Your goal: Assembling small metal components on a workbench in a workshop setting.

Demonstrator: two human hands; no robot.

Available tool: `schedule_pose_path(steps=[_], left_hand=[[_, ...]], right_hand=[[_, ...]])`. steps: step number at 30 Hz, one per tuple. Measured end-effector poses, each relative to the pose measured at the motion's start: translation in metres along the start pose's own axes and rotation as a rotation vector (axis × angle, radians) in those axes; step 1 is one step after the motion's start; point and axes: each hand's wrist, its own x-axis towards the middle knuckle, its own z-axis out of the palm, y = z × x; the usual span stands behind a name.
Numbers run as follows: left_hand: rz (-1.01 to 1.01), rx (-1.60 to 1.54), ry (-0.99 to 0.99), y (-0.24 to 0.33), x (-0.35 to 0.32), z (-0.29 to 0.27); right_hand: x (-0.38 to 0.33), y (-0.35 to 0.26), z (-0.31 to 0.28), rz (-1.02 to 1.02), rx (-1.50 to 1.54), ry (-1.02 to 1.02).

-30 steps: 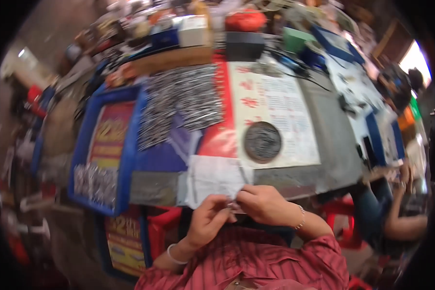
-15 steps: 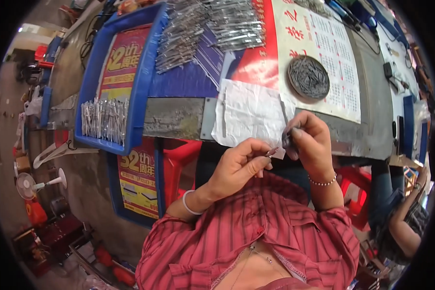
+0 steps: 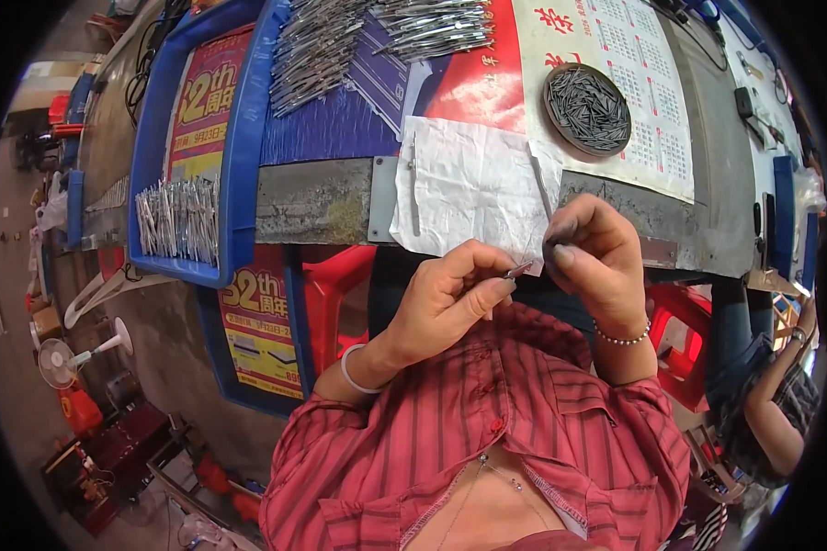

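Note:
My left hand (image 3: 455,298) is closed in a pinch on a small shiny metal piece (image 3: 521,269), which sticks out past the thumb toward my right hand. My right hand (image 3: 602,262) is closed, with its darkened thumb and fingertips pressed together. Whatever they hold is hidden. Both hands are just in front of the table edge, a little apart. Beyond them a creased white sheet (image 3: 469,184) overhangs the edge. A thin grey rod (image 3: 540,179) runs along its right side down to my right fingers; I cannot tell whether they touch it. Another thin rod (image 3: 414,197) lies on its left side.
A round dish (image 3: 553,115) of small dark pointed pieces stands on a calendar sheet (image 3: 657,119). Several silvery slim pieces lie in piles (image 3: 317,55) at the back. A blue tray (image 3: 232,138) at left holds more. Red stools (image 3: 326,294) stand below. Another person's arm (image 3: 772,413) shows at right.
The table and its things sit higher in the picture. My right hand is slightly higher and farther right. The metal piece in my left hand now points more toward my right hand.

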Motion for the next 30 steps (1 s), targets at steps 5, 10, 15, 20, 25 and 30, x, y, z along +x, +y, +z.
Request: schedule_pose_path(steps=[5, 10, 15, 20, 25, 30], left_hand=[[0.006, 0.036, 0.004, -0.0009, -0.0009, -0.0021], [0.041, 0.110, -0.004, -0.0022, -0.0015, -0.0020], [0.039, 0.107, -0.002, -0.0035, -0.0031, -0.0025], [0.027, 0.105, -0.002, -0.0018, -0.0039, -0.0059], [0.055, 0.137, -0.064, -0.0022, -0.0034, -0.0092], [0.064, 0.185, -0.022, 0.0022, -0.0029, -0.0101]], right_hand=[[-0.0030, -0.0104, -0.0009, -0.041, -0.174, -0.177], [-0.0052, -0.0086, 0.0002, -0.036, -0.155, -0.178], [-0.0042, -0.0033, 0.0022, -0.006, -0.071, -0.130], [-0.0034, -0.0042, 0.0056, 0.012, -0.050, -0.099], [-0.0023, -0.0040, 0.0065, 0.045, -0.036, -0.096], [0.0014, -0.0023, 0.0034, 0.051, 0.001, -0.126]])
